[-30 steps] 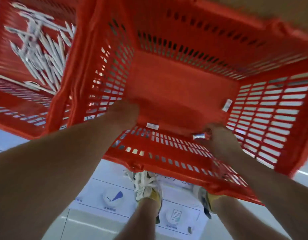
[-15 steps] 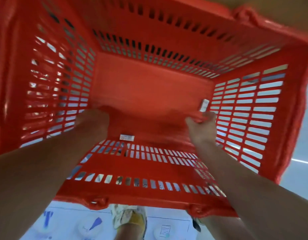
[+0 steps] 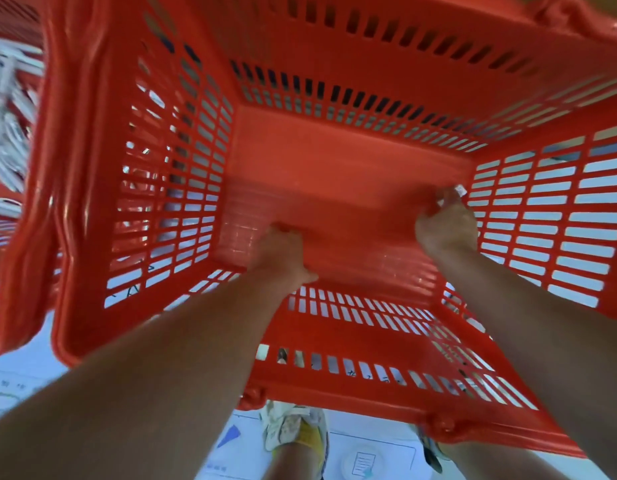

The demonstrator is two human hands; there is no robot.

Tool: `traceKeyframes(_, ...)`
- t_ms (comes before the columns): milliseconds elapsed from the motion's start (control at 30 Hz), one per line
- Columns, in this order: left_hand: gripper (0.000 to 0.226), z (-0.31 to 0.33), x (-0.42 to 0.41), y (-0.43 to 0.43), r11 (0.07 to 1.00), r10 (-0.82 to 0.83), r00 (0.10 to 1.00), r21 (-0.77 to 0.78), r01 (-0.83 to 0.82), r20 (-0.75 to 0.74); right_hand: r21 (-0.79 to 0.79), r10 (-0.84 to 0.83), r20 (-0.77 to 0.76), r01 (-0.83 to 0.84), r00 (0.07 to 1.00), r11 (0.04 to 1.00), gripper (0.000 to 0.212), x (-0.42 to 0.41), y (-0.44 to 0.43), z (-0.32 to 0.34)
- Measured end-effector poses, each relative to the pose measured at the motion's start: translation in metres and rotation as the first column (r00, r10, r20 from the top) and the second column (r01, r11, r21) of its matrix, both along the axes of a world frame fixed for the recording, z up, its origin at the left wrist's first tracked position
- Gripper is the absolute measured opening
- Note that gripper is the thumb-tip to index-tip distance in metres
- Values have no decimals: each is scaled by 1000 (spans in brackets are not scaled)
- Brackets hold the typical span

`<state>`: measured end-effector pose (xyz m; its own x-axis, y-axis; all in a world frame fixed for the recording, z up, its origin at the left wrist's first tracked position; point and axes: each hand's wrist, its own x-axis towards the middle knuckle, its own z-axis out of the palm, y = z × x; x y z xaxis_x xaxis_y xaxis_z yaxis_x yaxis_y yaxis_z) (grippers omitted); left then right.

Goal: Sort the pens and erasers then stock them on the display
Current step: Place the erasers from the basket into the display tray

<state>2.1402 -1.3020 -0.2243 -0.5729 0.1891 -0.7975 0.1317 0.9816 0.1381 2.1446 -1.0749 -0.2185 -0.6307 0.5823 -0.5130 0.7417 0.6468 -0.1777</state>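
Both hands were down on the basket (image 3: 334,46) floor: left hand (image 3: 282,251) knuckles-up, fingers hidden so grip unclear, right hand (image 3: 445,226) pinching a small white piece (image 3: 459,190) by the right wall; pens (image 3: 5,133) lay blurred in the left basket (image 3: 19,271)
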Motion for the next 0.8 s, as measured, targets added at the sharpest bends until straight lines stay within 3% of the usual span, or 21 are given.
traceKeyframes(133,49,-4,6,14,994,109,992,-11,-110,-63,37,112,73,-115,991,993,61,1,8,5)
traceKeyframes(233,27,6,-4,17,918,382,924,99,-383,31,89,161,114,-172,980,981,59,2,7,4)
traceKeyframes(333,8,20,-24,25,690,649,727,227,-687,225,106,154,19,-155,988,982,45,2,8,4)
traceKeyframes(400,13,31,-33,30,438,778,500,241,-866,382,55,129,-91,-124,988,991,36,1,6,7)
traceKeyframes(467,19,43,-40,36,156,779,235,183,-971,581,-83,53,-210,-72,976,994,28,-1,0,15)
traceKeyframes(500,20,50,-41,39,65,744,152,156,-986,651,-203,-48,-249,-4,967,979,23,-2,-3,19)
traceKeyframes(567,16,60,-41,43,-13,699,101,154,-988,708,-512,-355,-228,199,906,836,17,-10,-12,32)
traceKeyframes(633,20,72,-38,45,-66,692,88,184,-981,716,-749,-621,-89,358,779,557,24,-16,-22,50)
traceKeyframes(733,31,87,-31,45,-150,722,48,223,-963,691,-852,-710,157,458,686,255,25,-17,-36,84)
traceKeyframes(800,27,95,-27,42,-82,766,126,290,-953,631,-828,-685,308,540,660,149,12,-12,-43,100)
